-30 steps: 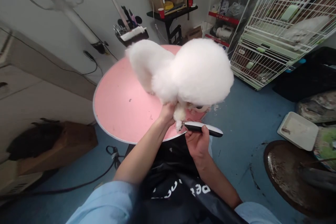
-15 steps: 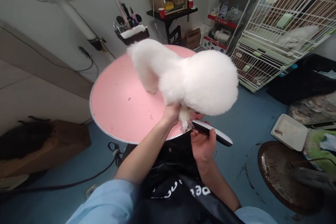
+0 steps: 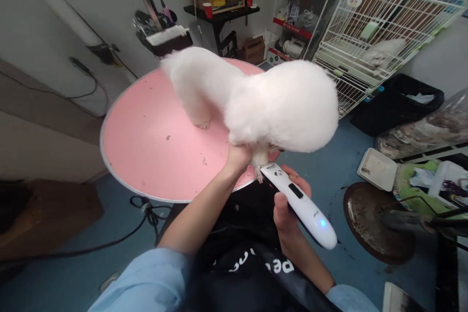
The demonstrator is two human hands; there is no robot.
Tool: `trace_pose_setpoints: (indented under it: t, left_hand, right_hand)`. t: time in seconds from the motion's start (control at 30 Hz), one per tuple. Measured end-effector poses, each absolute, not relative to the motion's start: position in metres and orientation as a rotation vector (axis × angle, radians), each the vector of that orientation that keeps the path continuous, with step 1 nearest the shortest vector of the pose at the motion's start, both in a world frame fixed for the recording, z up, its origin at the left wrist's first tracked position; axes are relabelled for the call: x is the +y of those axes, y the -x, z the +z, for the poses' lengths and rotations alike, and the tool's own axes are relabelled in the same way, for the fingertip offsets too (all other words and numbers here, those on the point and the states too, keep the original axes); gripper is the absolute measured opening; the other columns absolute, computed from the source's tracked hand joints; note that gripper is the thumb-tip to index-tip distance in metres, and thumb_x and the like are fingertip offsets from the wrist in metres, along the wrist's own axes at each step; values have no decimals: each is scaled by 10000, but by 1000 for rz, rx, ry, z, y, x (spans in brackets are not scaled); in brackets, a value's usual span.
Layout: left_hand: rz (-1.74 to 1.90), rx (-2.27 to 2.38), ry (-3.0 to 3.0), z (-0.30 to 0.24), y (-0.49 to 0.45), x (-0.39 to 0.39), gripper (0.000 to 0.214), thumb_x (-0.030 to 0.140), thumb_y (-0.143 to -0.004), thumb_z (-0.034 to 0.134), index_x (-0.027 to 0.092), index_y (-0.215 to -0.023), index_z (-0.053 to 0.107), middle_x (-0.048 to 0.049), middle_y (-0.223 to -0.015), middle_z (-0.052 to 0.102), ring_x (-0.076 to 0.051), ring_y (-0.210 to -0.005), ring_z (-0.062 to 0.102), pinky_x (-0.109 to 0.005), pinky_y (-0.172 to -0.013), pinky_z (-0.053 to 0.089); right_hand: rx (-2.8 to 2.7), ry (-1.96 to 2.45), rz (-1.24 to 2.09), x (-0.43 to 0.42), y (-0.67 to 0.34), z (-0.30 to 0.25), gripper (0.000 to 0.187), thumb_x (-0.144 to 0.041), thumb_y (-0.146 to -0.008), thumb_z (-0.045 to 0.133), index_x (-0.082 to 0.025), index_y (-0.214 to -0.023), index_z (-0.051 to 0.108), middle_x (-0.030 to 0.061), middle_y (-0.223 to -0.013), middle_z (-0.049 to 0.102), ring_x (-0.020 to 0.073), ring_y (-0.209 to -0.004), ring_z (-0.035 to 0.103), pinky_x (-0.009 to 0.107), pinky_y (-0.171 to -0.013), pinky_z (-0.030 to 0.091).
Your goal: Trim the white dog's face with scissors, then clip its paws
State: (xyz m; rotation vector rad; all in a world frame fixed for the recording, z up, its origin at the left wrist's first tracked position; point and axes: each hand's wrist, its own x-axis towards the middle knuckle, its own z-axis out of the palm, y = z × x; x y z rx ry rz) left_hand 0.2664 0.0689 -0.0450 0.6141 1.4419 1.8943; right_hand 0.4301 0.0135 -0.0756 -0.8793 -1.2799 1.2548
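Note:
A fluffy white dog (image 3: pixel 215 73) stands on a round pink grooming table (image 3: pixel 146 151), its big rounded head toward the right. My left hand (image 3: pixel 238 157) is closed around the dog's front leg, just under the chest fur, at the near edge of the table. The dog's front paw (image 3: pixel 259 171) pokes out past my fingers. In my right hand (image 3: pixel 288 209) is a white hair clipper (image 3: pixel 303 207) with a dark panel and a lit blue light. Its blade end is at the paw, and the exact contact is hidden.
White wire cages (image 3: pixel 380 29) with a pale animal inside stand at the right back. A tool holder (image 3: pixel 168 41) hangs behind the table. A rusty round base (image 3: pixel 365 219) and a white tray (image 3: pixel 377 169) are on the right; a cable (image 3: pixel 109 248) runs across the floor at left.
My right hand has turned the clipper so that its white face and blue light show, its rear end now lower. My left hand keeps the leg. The view has shifted slightly to the right.

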Motion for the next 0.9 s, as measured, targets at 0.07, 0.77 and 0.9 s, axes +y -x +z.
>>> trace_pose_setpoints:
  t: [0.07, 0.77, 0.9]
  left_hand:
    - [1888, 1447, -643, -44, -268, 69, 338, 392, -674, 824, 184, -656, 558, -20, -677, 605, -164, -706, 544, -281, -575, 420]
    - [1971, 1319, -711, -42, -272, 74, 163, 121, -607, 747, 201, -704, 644, -40, -823, 714, -217, -825, 632, -301, -724, 494]
    - [1972, 1298, -722, -43, -272, 74, 180, 146, -613, 765, 204, -689, 612, -33, -815, 707, -207, -804, 630, -306, -726, 498]
  right_hand:
    - [-1439, 833, 1062, 9, -434, -71, 409, -360, -806, 718, -336, -1170, 531, 47, -1341, 597, 294, -1260, 565, 530, -1067, 460]
    - [-1410, 979, 871, 7, -420, -93, 339, -436, -601, 856, -310, -836, 648, 35, -1027, 748, 373, -1203, 648, 510, -888, 578]
    - [-1401, 1021, 963, 8, -418, -95, 330, -474, -602, 855, -307, -774, 629, 40, -1058, 748, 360, -1184, 657, 531, -947, 560]
